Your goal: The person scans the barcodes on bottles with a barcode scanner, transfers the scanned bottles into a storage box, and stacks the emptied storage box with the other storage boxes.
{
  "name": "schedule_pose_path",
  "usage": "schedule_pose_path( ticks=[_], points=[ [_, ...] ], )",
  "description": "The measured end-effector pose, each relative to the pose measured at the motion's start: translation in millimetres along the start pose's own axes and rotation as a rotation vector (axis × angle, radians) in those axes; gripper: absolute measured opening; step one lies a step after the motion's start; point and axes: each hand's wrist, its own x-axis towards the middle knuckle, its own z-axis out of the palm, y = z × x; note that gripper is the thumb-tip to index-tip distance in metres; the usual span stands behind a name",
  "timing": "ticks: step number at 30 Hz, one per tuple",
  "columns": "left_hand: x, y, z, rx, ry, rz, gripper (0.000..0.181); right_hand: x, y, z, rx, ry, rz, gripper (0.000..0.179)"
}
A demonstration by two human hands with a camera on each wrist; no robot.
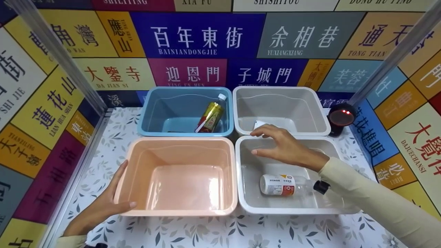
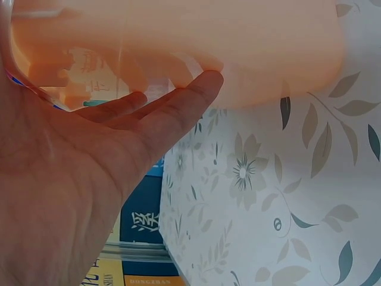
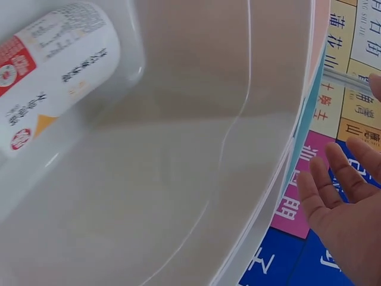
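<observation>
My left hand (image 1: 100, 205) is at the left side of the peach plastic bin (image 1: 186, 186). Its thumb lies at the bin's front left corner, while the straight fingers (image 2: 172, 116) touch the outer wall in the left wrist view. Over the far rim of the front light grey bin (image 1: 248, 182) hovers my right hand (image 1: 289, 148), thumb and fingers spread apart and nothing between them. Below it, a clear plastic bottle with a white and red label (image 1: 280, 185) lies on its side in that bin. The right wrist view shows this label (image 3: 59, 65) close up.
Behind stand a blue bin (image 1: 160, 120), with a yellow-labelled bottle (image 1: 211, 117) leaning inside, and another grey bin (image 1: 303, 120) with a small white object (image 1: 259, 124). A black device with red lights (image 1: 341, 117) sits at its right. Sign-covered walls and clear posts surround the patterned table (image 1: 96, 155).
</observation>
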Motion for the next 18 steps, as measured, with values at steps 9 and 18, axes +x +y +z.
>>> schedule_pose_path(
  ticks=[9, 18],
  points=[
    [2.1, 2.6, -0.4, -0.022, -0.008, -0.014, 0.111, -19.7, 13, -4, -0.028, -0.061, 0.031, 0.049],
    [-0.1, 2.7, 0.6, -0.013, -0.008, -0.005, 0.11, -38.3, 27, -8, -0.076, -0.143, 0.045, 0.051]
  ],
)
